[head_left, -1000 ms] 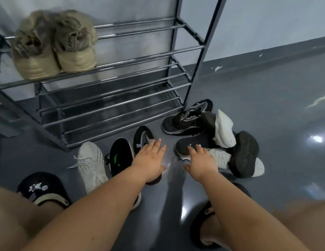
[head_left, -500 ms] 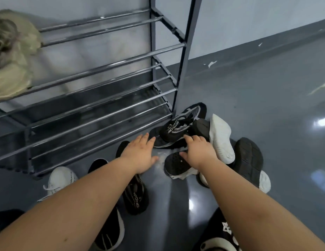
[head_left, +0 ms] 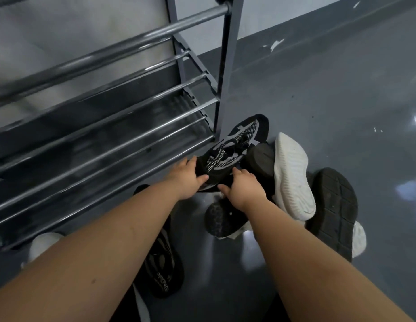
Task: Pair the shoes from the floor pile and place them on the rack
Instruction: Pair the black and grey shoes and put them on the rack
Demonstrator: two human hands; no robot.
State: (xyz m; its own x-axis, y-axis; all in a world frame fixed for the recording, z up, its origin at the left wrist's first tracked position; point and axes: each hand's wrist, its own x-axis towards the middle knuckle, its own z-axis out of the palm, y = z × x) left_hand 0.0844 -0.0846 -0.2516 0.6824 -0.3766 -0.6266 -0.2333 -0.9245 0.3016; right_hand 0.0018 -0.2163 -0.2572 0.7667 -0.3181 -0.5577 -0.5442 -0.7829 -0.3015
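While lying beside the rack [head_left: 137, 126], a black mesh sneaker [head_left: 235, 154] with white lettering is being gripped, apparently, by both hands, left [head_left: 187, 180] and right [head_left: 245, 190].

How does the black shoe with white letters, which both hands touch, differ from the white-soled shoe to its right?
The black lettered shoe shows its dark knit upper and laces; the white-soled shoe shows only its ribbed pale sole, turned on edge. The left hand and right hand touch the black shoe; none touches the white-soled one. Both lie in the floor pile by the rack.
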